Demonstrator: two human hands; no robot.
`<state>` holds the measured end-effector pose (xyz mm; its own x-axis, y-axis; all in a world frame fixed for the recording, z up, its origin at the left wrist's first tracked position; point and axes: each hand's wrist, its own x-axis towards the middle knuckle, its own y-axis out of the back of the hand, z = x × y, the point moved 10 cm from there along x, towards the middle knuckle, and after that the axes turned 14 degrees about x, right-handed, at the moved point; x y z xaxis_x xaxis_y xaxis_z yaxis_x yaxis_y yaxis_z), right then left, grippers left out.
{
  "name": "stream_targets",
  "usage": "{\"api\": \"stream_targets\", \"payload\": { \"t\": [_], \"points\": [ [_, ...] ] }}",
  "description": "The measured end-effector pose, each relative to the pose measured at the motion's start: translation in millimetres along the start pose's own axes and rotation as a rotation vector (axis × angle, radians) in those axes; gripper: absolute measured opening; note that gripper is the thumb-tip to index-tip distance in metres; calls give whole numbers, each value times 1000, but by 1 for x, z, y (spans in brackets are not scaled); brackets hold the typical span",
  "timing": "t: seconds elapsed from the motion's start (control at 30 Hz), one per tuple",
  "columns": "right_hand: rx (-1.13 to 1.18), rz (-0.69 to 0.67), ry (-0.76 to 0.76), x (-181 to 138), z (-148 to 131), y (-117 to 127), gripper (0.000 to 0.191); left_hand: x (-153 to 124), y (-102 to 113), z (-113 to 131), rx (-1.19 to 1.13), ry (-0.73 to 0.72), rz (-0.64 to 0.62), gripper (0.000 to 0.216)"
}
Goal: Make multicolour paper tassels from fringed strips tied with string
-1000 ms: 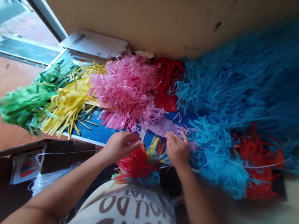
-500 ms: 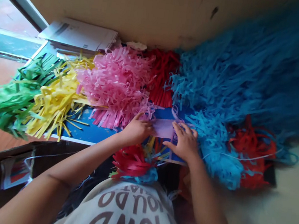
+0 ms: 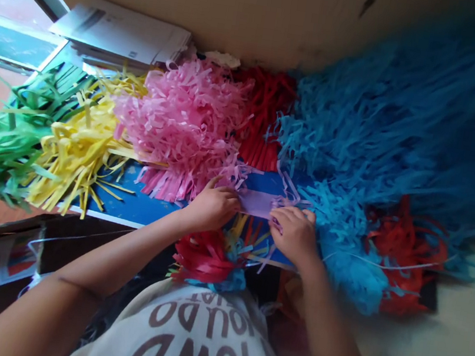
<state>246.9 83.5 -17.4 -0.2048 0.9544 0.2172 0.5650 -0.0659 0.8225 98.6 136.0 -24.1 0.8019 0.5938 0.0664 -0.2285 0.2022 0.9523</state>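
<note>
Pinching the lilac paper strip (image 3: pixel 255 203) between your left hand (image 3: pixel 210 207) at nine o'clock and right hand (image 3: pixel 295 234) at three, you could tear it by tugging outward.

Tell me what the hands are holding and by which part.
A lilac paper strip, over the blue board: the left hand grips its left end, the right hand its right end.

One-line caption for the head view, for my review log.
Left hand and right hand grip the ends of a lilac paper strip over a blue board, beside pink fringed paper.
</note>
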Motion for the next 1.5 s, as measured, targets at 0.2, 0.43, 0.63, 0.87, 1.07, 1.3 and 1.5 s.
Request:
{"api": "stream_targets", "payload": {
  "t": [0.2, 0.43, 0.63, 0.87, 1.07, 1.3, 1.5],
  "points": [
    [178, -15, -78, 16, 16, -9, 15, 7, -8, -15, -87, 100, 26, 17],
    [7, 50, -162, 29, 32, -18, 27, 9, -8, -32, -37, 289, 110, 16],
    [-41, 98, -199, 31, 30, -19, 25, 13, -10, -36, 117, 409, 90, 19],
    [-50, 87, -269, 34, 40, -22, 29, 17, -14, -38, 183, 450, 62, 20],
    [-64, 74, -285, 35, 43, -23, 28, 21, -16, -42, 236, 465, 50, 24],
    [-16, 56, -357, 37, 55, -28, 30, 25, -17, -41, 255, 457, 24, 22],
    [-198, 241, -334, 31, 29, 17, 15, 37, -2, -7, 355, -44, 205, 20]
  ]
}}
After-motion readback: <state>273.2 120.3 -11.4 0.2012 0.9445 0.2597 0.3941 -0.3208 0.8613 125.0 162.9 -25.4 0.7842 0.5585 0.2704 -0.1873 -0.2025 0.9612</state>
